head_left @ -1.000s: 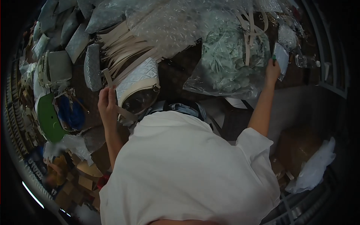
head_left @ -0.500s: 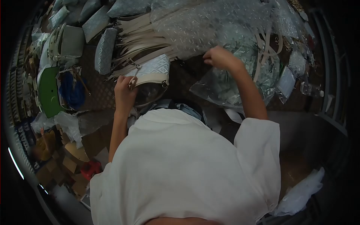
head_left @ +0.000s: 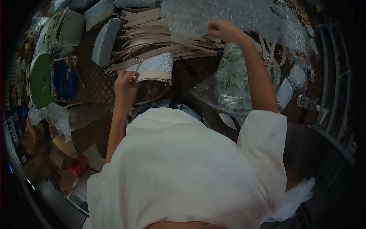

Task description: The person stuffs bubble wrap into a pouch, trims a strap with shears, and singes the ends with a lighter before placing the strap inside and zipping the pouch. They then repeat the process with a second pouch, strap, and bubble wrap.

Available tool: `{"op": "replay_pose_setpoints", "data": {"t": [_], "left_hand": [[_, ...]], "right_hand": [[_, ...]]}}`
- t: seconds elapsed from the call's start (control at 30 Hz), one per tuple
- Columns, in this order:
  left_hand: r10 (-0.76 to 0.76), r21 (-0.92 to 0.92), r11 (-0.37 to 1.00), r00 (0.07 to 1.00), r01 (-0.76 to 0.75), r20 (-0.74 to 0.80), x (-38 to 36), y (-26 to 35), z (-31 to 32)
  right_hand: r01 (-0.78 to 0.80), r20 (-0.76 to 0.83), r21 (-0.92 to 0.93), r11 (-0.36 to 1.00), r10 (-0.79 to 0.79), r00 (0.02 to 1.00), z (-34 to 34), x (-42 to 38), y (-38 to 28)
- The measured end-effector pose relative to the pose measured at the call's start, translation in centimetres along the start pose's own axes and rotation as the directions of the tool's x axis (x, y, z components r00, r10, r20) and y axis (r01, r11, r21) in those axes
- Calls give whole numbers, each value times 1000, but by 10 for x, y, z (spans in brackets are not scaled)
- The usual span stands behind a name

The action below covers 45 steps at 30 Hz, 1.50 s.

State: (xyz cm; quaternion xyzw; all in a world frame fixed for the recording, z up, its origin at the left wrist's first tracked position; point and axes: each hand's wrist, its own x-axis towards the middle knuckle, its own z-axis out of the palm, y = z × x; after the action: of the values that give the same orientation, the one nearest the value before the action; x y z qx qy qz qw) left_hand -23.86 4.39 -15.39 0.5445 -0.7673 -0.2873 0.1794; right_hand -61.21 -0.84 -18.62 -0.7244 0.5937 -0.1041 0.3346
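Observation:
My left hand (head_left: 126, 84) is closed at the left end of a small patterned handbag (head_left: 157, 65), where a cream strap with a metal clasp (head_left: 134, 57) joins it. The bag is pale blue and white with a cream trim band, and it stands near my waist. Out in front, my right hand (head_left: 225, 31) has its fingers curled at the lower edge of a sheet of bubble wrap (head_left: 213, 13). A row of cream straps (head_left: 152, 38) with metal hooks lies beyond the bag, partly under the wrap.
A clear plastic bag of pale green packets (head_left: 232, 78) lies at right. Several patterned bags, including an upright one (head_left: 106, 42), sit at back left. A green piece (head_left: 41, 82) and a blue bundle (head_left: 66, 80) are further left. Cardboard boxes (head_left: 63, 147) lie below.
My right hand has moved away from me, and the bubble wrap has shifted back with it, uncovering more of the straps and green packets. My left hand stays on the handbag.

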Motion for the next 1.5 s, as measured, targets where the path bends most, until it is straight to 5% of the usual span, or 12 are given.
{"op": "replay_pose_setpoints", "data": {"t": [0.17, 0.27, 0.33, 0.4, 0.77, 0.87, 0.93, 1.17, 1.27, 1.37, 1.43, 1.5], "left_hand": [[-19, -21, 1000, 1000, 20, 24, 3, 1, -3], [11, -27, 1000, 1000, -11, 23, 5, 3, -3], [-21, -14, 1000, 999, 22, 28, 7, 7, -5], [-1, -1, 1000, 999, 1, 40, 11, 6, -5], [-43, 18, 999, 998, 42, 41, 14, 11, -6], [-53, 23, 998, 998, 52, 31, 15, 8, -7], [-41, -3, 999, 999, 42, 34, 14, 5, -5], [-130, -90, 986, 987, 139, 94, 13, 6, -13], [-182, -264, 938, 967, 226, 181, 10, 0, -25], [-298, -524, 739, 903, 423, 309, 10, -6, -44], [-131, -899, 52, 895, 435, 426, 8, -16, -49], [-81, -921, -4, 918, 389, 388, 5, -14, -55]], "right_hand": [[145, 361, -520, 842, 62, 930, 77, -57, 25], [148, 129, -401, 904, -104, 986, 72, -69, 34], [46, -377, -205, 978, -122, 918, 56, -55, 36], [-63, -468, -424, 904, -159, 870, 20, -35, 58], [-40, -12, -104, 994, 38, 999, -56, 16, 90], [-69, 216, -332, 941, 147, 965, -22, 15, 98], [-262, 106, -440, 859, 339, 935, -7, 19, 113], [-344, -322, -335, 877, 237, 917, 8, 8, 142], [-367, -281, -528, 765, 251, 926, 8, 17, 143], [-378, -231, -559, 738, 299, 926, 6, 29, 150], [-357, -213, -555, 752, 286, 934, -3, 22, 140], [-266, -302, -636, 724, 83, 950, 2, 18, 176]]}}
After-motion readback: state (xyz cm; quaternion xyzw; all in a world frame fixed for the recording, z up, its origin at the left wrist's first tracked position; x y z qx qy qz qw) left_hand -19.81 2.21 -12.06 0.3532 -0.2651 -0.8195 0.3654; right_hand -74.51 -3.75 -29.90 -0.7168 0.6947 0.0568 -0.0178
